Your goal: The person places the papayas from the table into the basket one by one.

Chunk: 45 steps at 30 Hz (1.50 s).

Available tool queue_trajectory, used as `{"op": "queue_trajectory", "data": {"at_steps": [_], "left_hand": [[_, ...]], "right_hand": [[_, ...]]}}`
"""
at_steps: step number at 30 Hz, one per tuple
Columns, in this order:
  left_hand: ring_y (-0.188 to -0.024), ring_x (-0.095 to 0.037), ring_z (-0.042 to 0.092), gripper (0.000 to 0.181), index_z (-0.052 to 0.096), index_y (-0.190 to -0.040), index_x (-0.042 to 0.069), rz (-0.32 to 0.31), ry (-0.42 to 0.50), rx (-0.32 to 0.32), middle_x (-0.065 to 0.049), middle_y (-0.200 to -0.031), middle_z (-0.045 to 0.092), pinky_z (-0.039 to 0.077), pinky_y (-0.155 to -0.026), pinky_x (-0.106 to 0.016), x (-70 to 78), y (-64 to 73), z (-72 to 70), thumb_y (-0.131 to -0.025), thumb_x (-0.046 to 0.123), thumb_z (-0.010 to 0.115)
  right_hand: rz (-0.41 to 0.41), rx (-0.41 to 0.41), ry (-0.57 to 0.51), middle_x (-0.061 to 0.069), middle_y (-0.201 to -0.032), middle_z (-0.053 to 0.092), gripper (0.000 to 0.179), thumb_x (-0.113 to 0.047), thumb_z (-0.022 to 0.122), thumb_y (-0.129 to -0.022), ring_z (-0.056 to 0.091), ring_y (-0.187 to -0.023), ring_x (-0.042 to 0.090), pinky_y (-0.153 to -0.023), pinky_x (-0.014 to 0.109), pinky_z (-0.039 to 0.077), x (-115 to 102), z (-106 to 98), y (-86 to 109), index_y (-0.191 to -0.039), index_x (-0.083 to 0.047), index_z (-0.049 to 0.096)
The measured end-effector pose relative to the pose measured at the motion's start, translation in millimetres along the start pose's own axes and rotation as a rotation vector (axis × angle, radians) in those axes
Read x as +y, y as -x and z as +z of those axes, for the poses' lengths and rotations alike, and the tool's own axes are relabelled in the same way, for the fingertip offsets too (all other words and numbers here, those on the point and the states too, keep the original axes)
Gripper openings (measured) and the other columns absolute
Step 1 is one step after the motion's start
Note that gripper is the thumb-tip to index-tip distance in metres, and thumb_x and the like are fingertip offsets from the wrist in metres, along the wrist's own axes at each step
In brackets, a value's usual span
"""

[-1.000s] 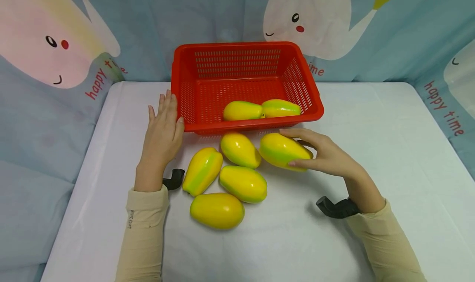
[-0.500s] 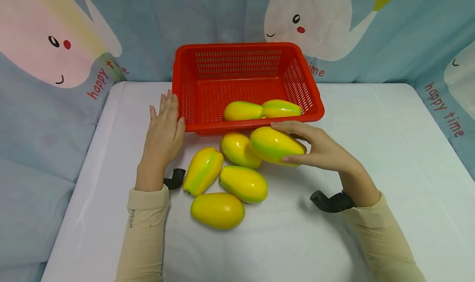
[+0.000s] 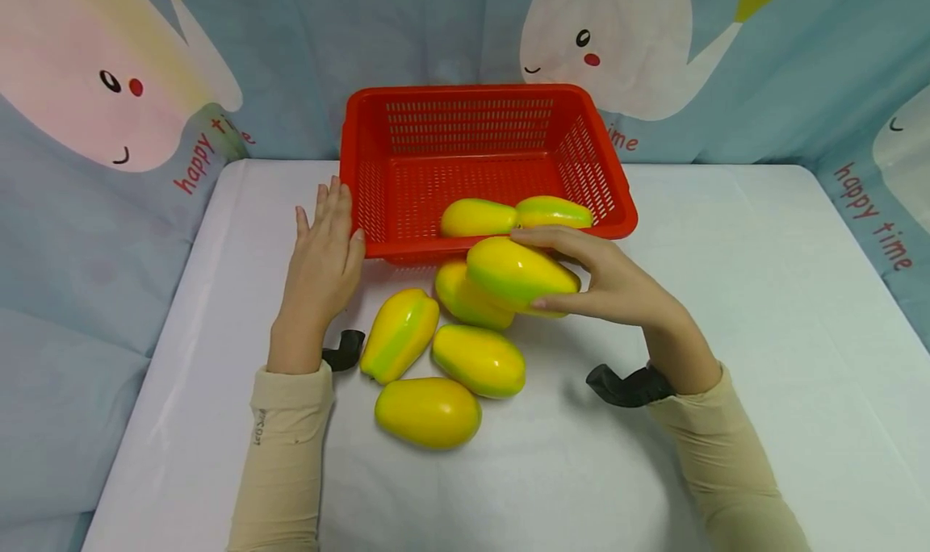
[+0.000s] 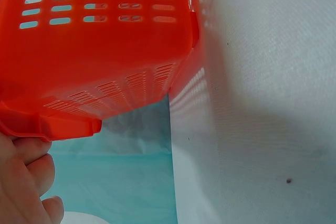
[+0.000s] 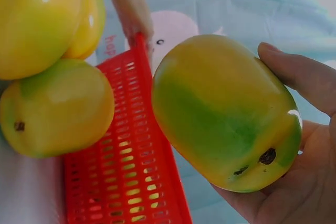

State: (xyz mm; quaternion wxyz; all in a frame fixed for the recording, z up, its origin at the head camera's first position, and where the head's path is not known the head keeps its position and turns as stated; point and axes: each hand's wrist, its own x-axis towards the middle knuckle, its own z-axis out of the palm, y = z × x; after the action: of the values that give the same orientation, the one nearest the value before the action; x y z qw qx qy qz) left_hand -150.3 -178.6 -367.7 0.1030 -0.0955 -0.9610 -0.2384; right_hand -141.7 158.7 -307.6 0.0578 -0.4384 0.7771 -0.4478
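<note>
As the fingers of the right hand [image 3: 617, 282] are spanning the far side of a yellow-green fruit [image 3: 516, 273] and the thumb is pressing its near side, the hand is gripping it firmly. The left hand [image 3: 323, 253] is grasping nothing; its extended fingers are resting against the left side of the red basket [image 3: 465, 92]. The gripped fruit is showing a smooth, glossy skin over a plump oblong, with green streaking across the yellow. The basket is displaying stiff plastic walls cut with rows of slots, while the white tablecloth [image 3: 726, 253] is lying mostly smooth beneath it. The gripped fruit is hanging just in front of the near rim, its long axis slanting from upper left to lower right, one rounded end facing left and the other pointing into the palm. It is partly covering a lower fruit [image 3: 458, 294]; whether they are touching, I cannot tell. Nearer the person, three more fruits [image 3: 479, 361] are lying on the cloth. The head view is showing two fruits [image 3: 475, 217] inside the basket, which the wrist views are giving only as yellow through the slots. The right wrist view is revealing a dark scar [image 5: 268, 156] on the palm-side end, hidden from above, and the left wrist view is exposing the slotted outer wall [image 4: 100, 51] and a dark speck [image 4: 289, 181] on the cloth
</note>
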Motion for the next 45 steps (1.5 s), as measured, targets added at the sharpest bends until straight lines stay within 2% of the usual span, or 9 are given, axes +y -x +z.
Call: {"op": "queue_trajectory", "data": {"at_steps": [9, 16, 27, 37, 45], "left_hand": [[-0.144, -0.022, 0.001, 0.059, 0.013, -0.149, -0.001, 0.005, 0.0, -0.001, -0.011, -0.157, 0.007, -0.005, -0.113, -0.047, -0.7, 0.4, 0.7, -0.1, 0.025, 0.031], [-0.144, -0.022, 0.001, 0.059, 0.013, -0.15, -0.001, 0.002, 0.002, 0.0, -0.011, -0.157, 0.007, -0.005, -0.113, -0.047, -0.3, 0.1, 0.3, -0.1, 0.024, 0.032], [-0.144, -0.023, 0.001, 0.059, 0.014, -0.149, -0.001, 0.008, 0.007, 0.004, -0.011, -0.157, 0.007, -0.005, -0.113, -0.047, -0.3, -0.2, 0.4, -0.1, 0.026, 0.032], [-0.144, -0.023, 0.002, 0.06, 0.015, -0.149, -0.001, 0.003, 0.0, -0.002, -0.012, -0.157, 0.009, -0.005, -0.113, -0.047, 0.2, 0.4, 0.1, -0.1, 0.026, 0.034], [-0.144, -0.023, 0.001, 0.06, 0.014, -0.149, -0.001, 0.001, 0.001, -0.001, -0.011, -0.157, 0.008, -0.005, -0.113, -0.046, 0.3, 0.2, -0.8, -0.1, 0.026, 0.033]], "right_hand": [[-0.016, 0.026, -0.016, 0.003, -0.133, 0.052, 0.067, 0.002, 0.077, -0.073, 0.043, -0.121, 0.02, -0.101, 0.032, 0.038, -2.0, 3.9, -15.2, -0.134, -0.002, 0.05], [-0.049, 0.048, -0.03, 0.004, -0.127, 0.055, 0.066, 0.0, 0.077, -0.073, 0.047, -0.113, 0.02, -0.095, 0.033, 0.042, -7.2, 8.8, -28.3, -0.133, -0.001, 0.051], [-0.041, 0.062, -0.104, 0.009, -0.134, 0.052, 0.065, 0.006, 0.075, -0.074, 0.049, -0.117, 0.019, -0.098, 0.038, 0.043, -7.8, 18.0, -44.6, -0.133, 0.003, 0.049], [-0.087, 0.068, -0.091, 0.011, -0.131, 0.054, 0.064, 0.003, 0.076, -0.074, 0.052, -0.114, 0.017, -0.097, 0.04, 0.044, -3.4, 26.4, -64.9, -0.131, 0.005, 0.049], [-0.031, 0.068, -0.076, 0.006, -0.13, 0.054, 0.061, -0.006, 0.076, -0.078, 0.051, -0.112, 0.015, -0.097, 0.036, 0.044, 0.6, 31.9, -83.1, -0.133, 0.0, 0.05]]}}
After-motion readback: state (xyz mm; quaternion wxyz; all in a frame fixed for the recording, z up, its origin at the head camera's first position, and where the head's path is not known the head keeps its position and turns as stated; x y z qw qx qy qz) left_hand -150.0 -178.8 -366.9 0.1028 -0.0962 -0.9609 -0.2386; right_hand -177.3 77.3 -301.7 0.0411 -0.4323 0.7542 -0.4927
